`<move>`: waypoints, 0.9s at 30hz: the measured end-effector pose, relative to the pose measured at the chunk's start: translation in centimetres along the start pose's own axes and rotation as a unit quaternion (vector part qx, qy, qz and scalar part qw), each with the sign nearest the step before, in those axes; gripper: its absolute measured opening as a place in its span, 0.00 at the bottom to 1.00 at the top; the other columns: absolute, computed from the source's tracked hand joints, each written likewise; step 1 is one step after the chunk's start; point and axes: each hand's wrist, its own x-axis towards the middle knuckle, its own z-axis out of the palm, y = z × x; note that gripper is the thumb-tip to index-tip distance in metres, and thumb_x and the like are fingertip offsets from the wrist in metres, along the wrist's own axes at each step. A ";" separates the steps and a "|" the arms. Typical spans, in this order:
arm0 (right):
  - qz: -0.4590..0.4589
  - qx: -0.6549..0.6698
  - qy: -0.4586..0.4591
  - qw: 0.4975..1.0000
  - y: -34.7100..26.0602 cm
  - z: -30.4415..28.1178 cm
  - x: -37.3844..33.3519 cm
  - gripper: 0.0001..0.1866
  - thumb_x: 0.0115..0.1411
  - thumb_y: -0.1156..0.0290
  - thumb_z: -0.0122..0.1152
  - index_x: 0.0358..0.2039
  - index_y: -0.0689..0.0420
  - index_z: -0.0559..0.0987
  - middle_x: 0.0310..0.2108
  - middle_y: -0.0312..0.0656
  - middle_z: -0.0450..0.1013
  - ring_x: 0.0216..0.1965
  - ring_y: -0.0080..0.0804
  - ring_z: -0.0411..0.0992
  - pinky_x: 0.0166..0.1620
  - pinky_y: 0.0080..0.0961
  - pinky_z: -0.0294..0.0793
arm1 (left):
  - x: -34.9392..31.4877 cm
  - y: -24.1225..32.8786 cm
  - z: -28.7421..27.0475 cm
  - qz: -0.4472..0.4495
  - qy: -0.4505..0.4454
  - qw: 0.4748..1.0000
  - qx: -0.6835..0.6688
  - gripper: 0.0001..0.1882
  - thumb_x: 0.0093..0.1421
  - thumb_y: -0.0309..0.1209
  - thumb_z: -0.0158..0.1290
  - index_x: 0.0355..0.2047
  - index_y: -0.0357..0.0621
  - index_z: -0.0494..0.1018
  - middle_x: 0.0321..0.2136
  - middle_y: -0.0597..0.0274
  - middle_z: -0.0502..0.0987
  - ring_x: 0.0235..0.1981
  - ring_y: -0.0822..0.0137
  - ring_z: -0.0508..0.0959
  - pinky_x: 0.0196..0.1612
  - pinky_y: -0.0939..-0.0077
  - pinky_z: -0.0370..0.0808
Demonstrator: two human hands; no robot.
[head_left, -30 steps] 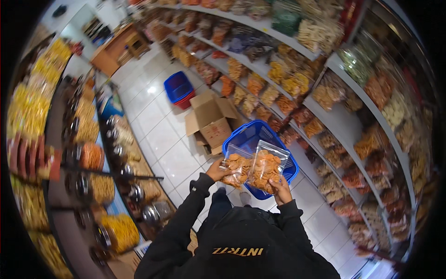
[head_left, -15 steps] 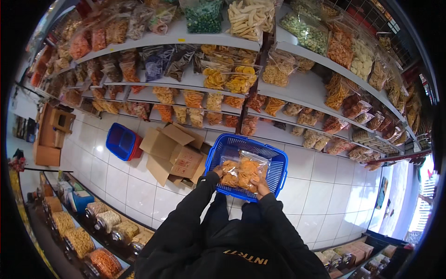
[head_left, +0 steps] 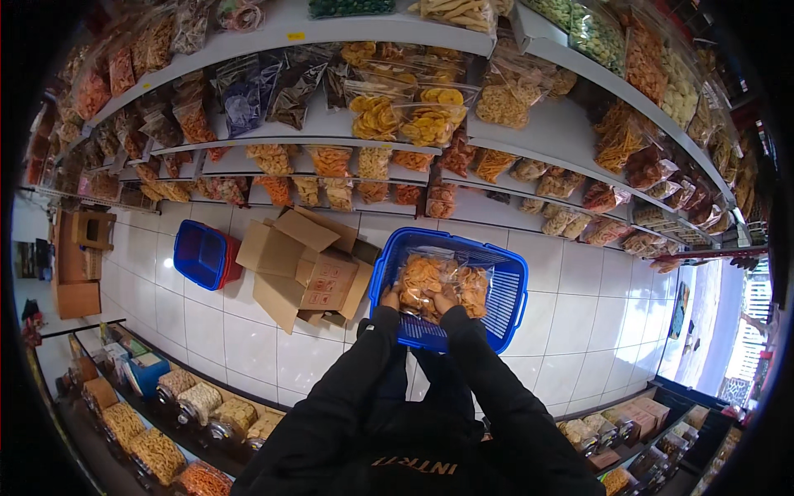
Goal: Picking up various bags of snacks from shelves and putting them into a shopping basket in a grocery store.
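A blue plastic basket (head_left: 506, 331) sits in front of me, just beyond my feet. Inside it are two clear bags of orange-brown chips. The left bag of chips (head_left: 422, 277) is between my hands. My left hand (head_left: 389, 298), fingers closed, grips its left edge near the basket's side. My right hand (head_left: 447, 301) pinches its right edge, where the two bags meet. The right-hand bag of chips (head_left: 472, 291) rests beside it, partly covered by my right hand and the other bag.
Shelves (head_left: 347, 33) full of bagged snacks run along the far side. An open cardboard box (head_left: 308, 269) stands left of the basket, with a stacked blue and red basket (head_left: 202, 253) beyond it. Snack jars (head_left: 198, 401) line the near left. White tiled floor (head_left: 571, 331) extends right.
My right hand has moved from the right bag's outer edge to between the two bags. The left bag now lies higher in the basket, and the right one has shifted right.
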 end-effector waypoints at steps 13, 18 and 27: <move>-0.288 -0.430 0.262 0.814 0.6 8.0 -0.4 0.26 0.56 0.55 0.56 0.48 0.62 0.72 0.41 0.61 0.72 0.48 0.57 0.68 0.52 0.41 0.66 | -6.9 5.2 -3.7 -0.305 0.009 0.903 -0.302 0.20 0.59 0.55 0.46 0.38 0.55 0.70 0.37 0.57 0.75 0.39 0.61 0.76 0.43 0.58 0.71; -0.045 -0.328 0.136 0.934 1.7 7.6 -1.4 0.23 0.53 0.55 0.59 0.45 0.58 0.76 0.43 0.60 0.71 0.48 0.55 0.70 0.51 0.42 0.68 | -6.1 4.5 -5.4 -0.219 -0.023 0.938 -0.269 0.17 0.60 0.51 0.45 0.37 0.53 0.69 0.35 0.61 0.76 0.39 0.62 0.77 0.43 0.60 0.72; 0.006 -0.516 0.028 0.856 4.5 6.9 0.0 0.17 0.48 0.62 0.62 0.36 0.61 0.79 0.35 0.55 0.76 0.38 0.48 0.76 0.44 0.35 0.75 | -6.0 6.6 -5.1 -0.169 -0.065 0.948 -0.262 0.20 0.61 0.42 0.47 0.48 0.41 0.65 0.40 0.55 0.75 0.43 0.58 0.77 0.47 0.62 0.73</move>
